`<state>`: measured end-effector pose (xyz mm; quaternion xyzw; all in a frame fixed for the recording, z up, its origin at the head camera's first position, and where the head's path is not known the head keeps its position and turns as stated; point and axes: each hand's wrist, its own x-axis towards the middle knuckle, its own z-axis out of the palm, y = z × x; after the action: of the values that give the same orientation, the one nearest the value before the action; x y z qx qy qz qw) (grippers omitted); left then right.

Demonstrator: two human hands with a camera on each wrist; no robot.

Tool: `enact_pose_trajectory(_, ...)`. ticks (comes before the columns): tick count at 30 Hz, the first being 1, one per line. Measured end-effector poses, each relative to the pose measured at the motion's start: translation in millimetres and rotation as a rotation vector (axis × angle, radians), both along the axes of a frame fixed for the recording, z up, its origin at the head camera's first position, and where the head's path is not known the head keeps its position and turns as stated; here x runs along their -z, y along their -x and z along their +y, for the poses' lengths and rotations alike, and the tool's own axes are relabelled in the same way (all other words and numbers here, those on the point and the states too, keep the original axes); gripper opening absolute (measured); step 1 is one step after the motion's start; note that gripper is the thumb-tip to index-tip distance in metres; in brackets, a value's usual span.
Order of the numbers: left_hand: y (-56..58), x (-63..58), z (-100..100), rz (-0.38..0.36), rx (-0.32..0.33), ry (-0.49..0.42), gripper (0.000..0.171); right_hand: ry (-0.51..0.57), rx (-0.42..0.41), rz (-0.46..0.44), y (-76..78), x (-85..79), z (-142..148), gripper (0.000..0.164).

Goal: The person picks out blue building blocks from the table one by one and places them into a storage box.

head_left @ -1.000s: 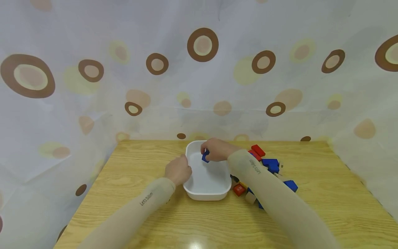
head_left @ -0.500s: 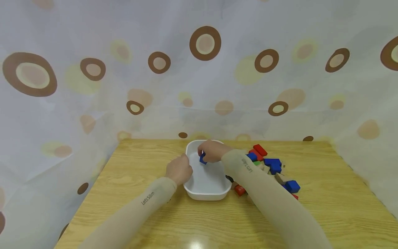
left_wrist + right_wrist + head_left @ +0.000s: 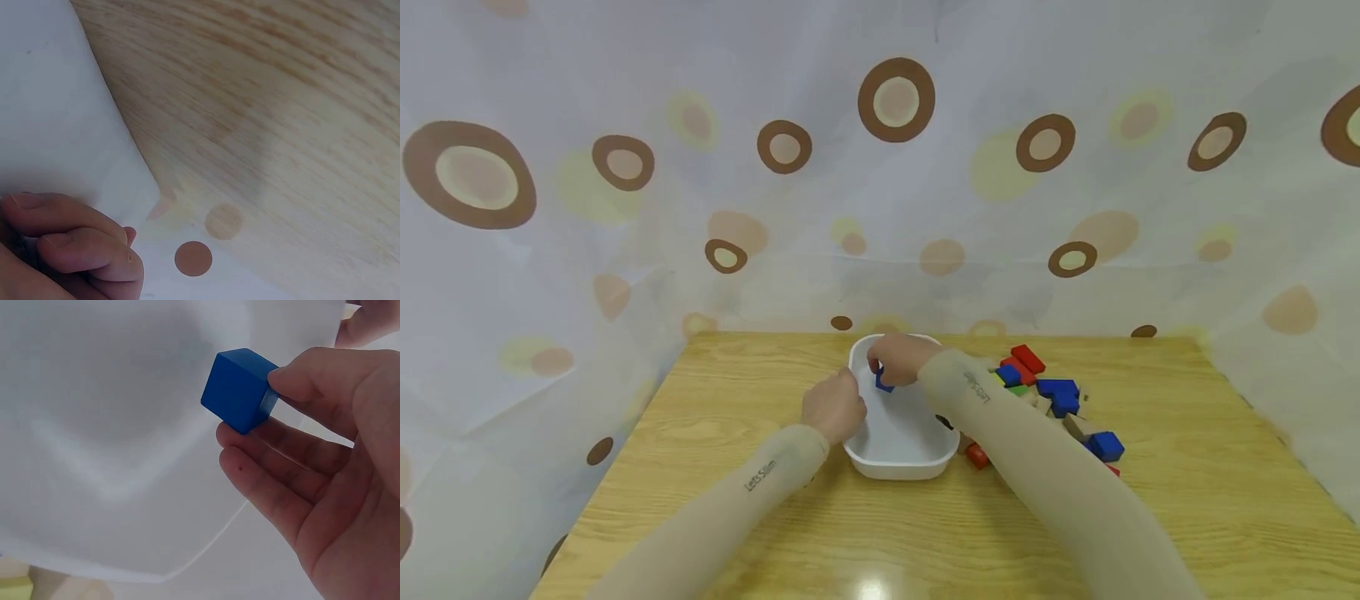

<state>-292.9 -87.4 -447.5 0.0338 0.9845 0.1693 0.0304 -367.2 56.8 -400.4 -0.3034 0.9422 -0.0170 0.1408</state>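
A white plastic tub stands on the table. My right hand is over its far part, pinching a blue wooden block. In the right wrist view the thumb and fingers hold this blue block by its side, above the tub's pale inside. My left hand grips the tub's left rim. The left wrist view has its curled fingers against the white wall; where they meet the rim is partly hidden.
Right of the tub lies a loose pile of blocks, partly behind my right forearm: red, blue, green and plain wood. A patterned sheet hangs behind the wooden table.
My right hand has shifted a little left over the tub, still holding the blue block. More of the pile shows beside the forearm. My left hand stays at the rim.
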Motion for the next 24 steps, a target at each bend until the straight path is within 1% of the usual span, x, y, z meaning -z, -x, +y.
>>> enact_pose_trajectory(6, 0.7, -1.0, 0.5, 0.045, 0.009, 0.021, 0.028, -0.006, -0.012, 0.001, 0.8, -8.2, -10.4, 0.014)
enact_pose_trajectory(12, 1.8, 2.4, 1.5, 0.04, -0.004, 0.026, 0.027, -0.016, 0.007, -0.02, -7.1, -6.7, -13.0, 0.016)
enact_pose_trajectory(17, -1.3, 2.0, 1.9, 0.049, -0.01, 0.025, 0.024, -0.02, 0.008, -0.032, -9.7, -4.4, -11.7, 0.017)
enact_pose_trajectory(21, -3.2, 0.5, 1.1, 0.05, -0.006, 0.022, 0.026, -0.027, 0.031, -0.047, -8.1, -2.1, -12.5, 0.025)
enact_pose_trajectory(24, -3.4, 0.3, 0.1, 0.044, -0.005, 0.024, 0.028, -0.033, 0.031, -0.051, -7.5, -2.7, -12.6, 0.032)
